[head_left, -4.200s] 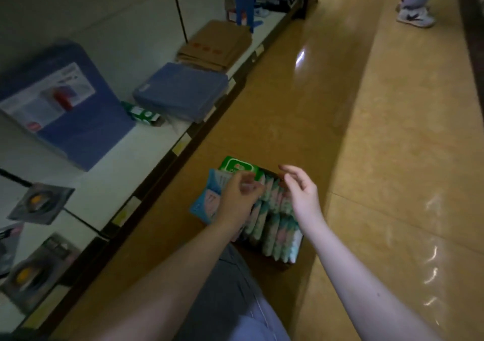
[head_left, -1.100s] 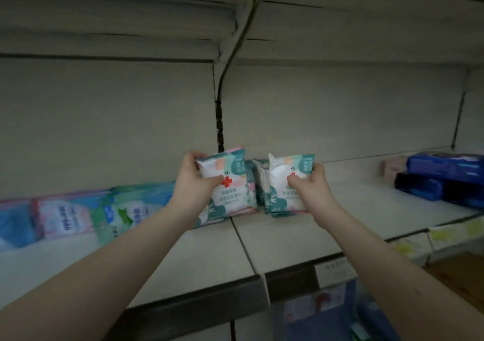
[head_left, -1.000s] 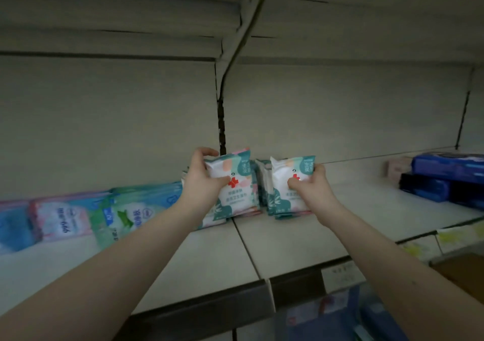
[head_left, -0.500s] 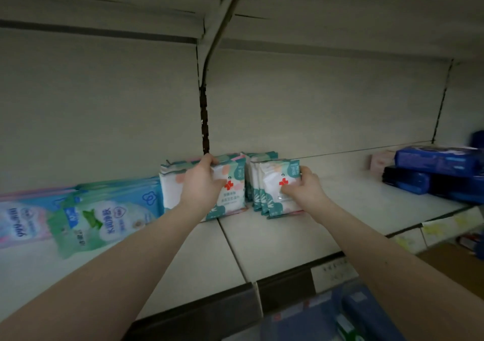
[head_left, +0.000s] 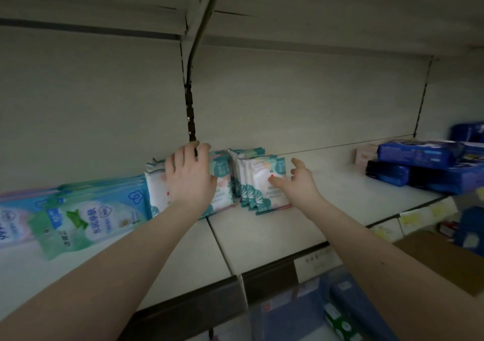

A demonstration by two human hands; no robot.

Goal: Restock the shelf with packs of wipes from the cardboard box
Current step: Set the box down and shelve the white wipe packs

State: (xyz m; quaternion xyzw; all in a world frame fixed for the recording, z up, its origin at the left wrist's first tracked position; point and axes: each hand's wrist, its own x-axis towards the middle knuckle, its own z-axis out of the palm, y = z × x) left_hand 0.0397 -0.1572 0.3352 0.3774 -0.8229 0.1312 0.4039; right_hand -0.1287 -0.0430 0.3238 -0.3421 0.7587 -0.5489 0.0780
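Two rows of small white-and-teal wipes packs stand upright at the back of the white shelf [head_left: 275, 236]. My left hand [head_left: 190, 180] lies flat with spread fingers against the front of the left row [head_left: 222, 186], fingertips reaching over its top. My right hand [head_left: 297, 182] is open, its fingertips touching the front pack of the right row [head_left: 262, 183], thumb raised. Neither hand grips a pack. The cardboard box is out of view.
Larger green and blue wipes packs [head_left: 78, 222] lean at the left of the shelf. Dark blue packs [head_left: 419, 167] and a pink pack [head_left: 365, 154] lie at the right. A slotted upright [head_left: 190, 110] runs up the back wall. Blue items [head_left: 353, 309] fill the shelf below.
Both hands carried packs up from the box on the floor, set them against the two rows and let go. Their fingers have now opened against the fronts.
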